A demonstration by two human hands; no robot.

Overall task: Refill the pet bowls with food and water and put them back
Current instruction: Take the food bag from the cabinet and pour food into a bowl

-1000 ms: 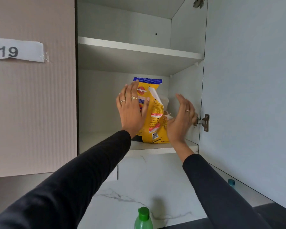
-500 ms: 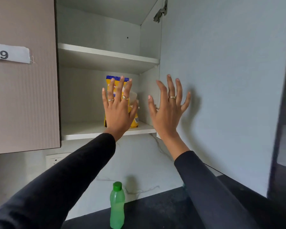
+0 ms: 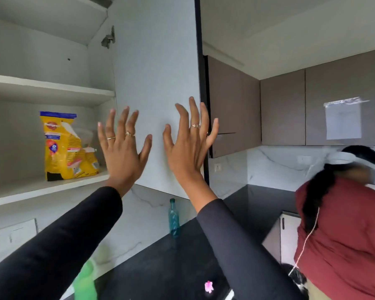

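Observation:
A yellow pet food bag with a blue top stands on the lower shelf of the open wall cabinet, at the left. My left hand is raised with fingers spread, to the right of the bag and apart from it, holding nothing. My right hand is also spread and empty, in front of the inner face of the open cabinet door, near its free edge. No pet bowls are in view.
A green bottle and a teal bottle stand on the black counter. A small pink object lies near the counter's front. A person in a red top bends at the right. Brown wall cabinets hang beyond.
Both hands have let go of the food bag and drawn back from the shelf. The view has swung right, showing the door's edge, the far cabinets and another person.

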